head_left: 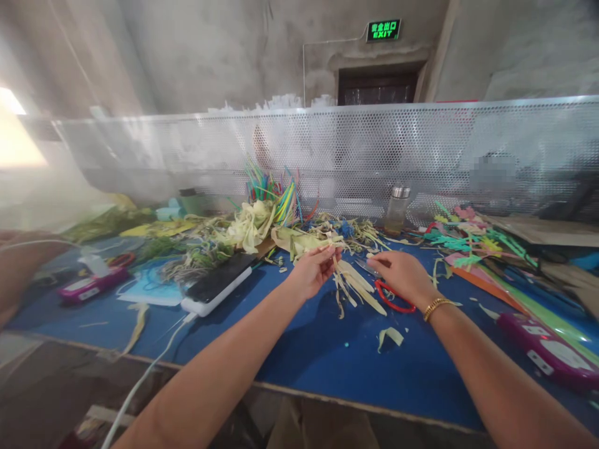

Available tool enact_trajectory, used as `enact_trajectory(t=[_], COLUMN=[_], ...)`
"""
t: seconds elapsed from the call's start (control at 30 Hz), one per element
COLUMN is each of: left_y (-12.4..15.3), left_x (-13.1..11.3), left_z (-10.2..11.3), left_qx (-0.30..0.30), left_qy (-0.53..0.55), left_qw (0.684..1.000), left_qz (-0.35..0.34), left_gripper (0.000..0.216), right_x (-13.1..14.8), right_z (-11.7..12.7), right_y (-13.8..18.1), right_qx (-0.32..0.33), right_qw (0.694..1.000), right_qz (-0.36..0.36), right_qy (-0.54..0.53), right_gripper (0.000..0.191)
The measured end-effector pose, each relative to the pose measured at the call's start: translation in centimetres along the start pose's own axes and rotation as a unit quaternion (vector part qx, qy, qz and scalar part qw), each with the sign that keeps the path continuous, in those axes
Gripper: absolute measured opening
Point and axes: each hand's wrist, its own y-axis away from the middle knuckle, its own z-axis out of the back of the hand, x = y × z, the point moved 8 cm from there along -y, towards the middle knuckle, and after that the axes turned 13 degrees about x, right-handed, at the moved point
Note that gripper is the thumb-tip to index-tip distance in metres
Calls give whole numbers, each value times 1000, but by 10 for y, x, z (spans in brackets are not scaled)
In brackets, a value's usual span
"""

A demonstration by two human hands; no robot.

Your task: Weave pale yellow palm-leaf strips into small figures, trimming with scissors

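Two hands apart: your left hand [314, 273] pinches pale strips [361, 287] inside the counter's [309, 362] front edge; right hand's [406, 274] hold unclear. Likely strip-handling; next needs steady pinch.

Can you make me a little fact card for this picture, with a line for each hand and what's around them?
Left hand: pinching pale strips
Right hand: fingers bent; too small to tell if it holds anything
Near right hand: red-handled scissors
Right wrist: gold bracelet
Work surface: blue table
Behind table: perforated screen
High on wall: lit green exit sign
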Motion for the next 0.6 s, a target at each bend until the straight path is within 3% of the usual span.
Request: enact_trajectory(t=[0.1,0.17,0.3,0.6], left_y=[0,0,1,4], left_x=[3,7,13,13], left_z=[1,0,-11,-18], left_qx=[-8,-7,30,36], left_qy=[-12,-8,-11,-37], left_qw=[1000,1000,999,999], left_qz=[4,12,21,1], left_gripper=[16,18,20,23], right_x=[15,21,31,29], right_z=[-20,-33,-50,-54], right_y=[-3,-5,-7,-5], right_qx=[27,25,36,26], right_qw=[966,939,921,916], right_qz=[53,55,58,20], right_qy=[-251,-339,-382,-400], right_gripper=[31,32,31,24])
